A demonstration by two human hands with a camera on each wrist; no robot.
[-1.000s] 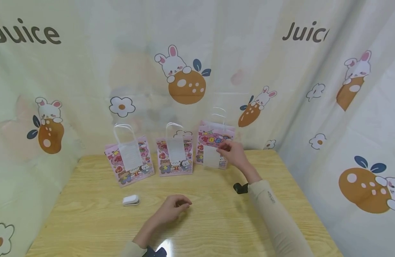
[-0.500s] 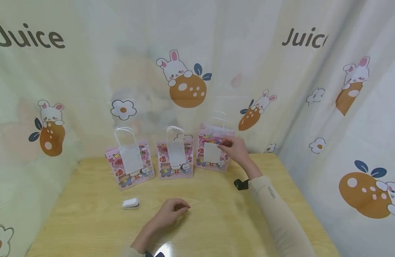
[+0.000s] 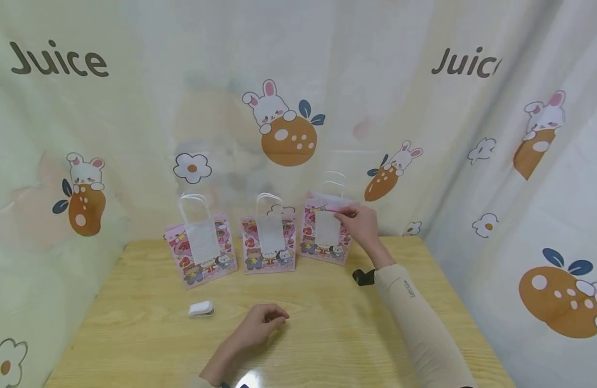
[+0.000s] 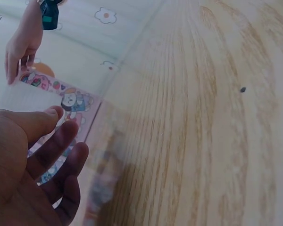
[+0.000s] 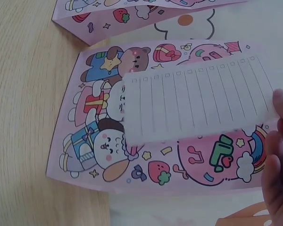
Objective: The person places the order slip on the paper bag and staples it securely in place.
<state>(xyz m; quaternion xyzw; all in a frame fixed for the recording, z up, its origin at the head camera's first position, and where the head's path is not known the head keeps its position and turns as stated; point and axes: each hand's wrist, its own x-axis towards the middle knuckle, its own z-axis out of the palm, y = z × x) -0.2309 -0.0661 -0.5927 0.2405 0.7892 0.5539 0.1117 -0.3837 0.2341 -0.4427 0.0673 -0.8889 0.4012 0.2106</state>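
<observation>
My right hand (image 3: 360, 221) pinches the upper right edge of a lined paper slip (image 3: 327, 227) between thumb and fingers. The slip lies against the front of the rightmost pink gift bag (image 3: 308, 231). In the right wrist view, small checkboxes run along one side of the slip (image 5: 193, 101), and cartoon animals show on the gift bag (image 5: 104, 160) around it. My left hand (image 3: 259, 323) hovers over the front middle of the table, fingers loosely bent. The left wrist view shows nothing between the fingers of that left hand (image 4: 33, 155).
A middle gift bag (image 3: 252, 258) and a left gift bag (image 3: 182, 250) stand along the back, each with a white slip on its front. A small white stapler (image 3: 201, 309) lies on the wooden table (image 3: 148, 345). The printed curtain (image 3: 221, 108) hangs behind.
My right hand has raised the paper slip from the lower front of the rightmost gift bag to higher on it. My left hand stays almost still. The head view has tilted up slightly.
</observation>
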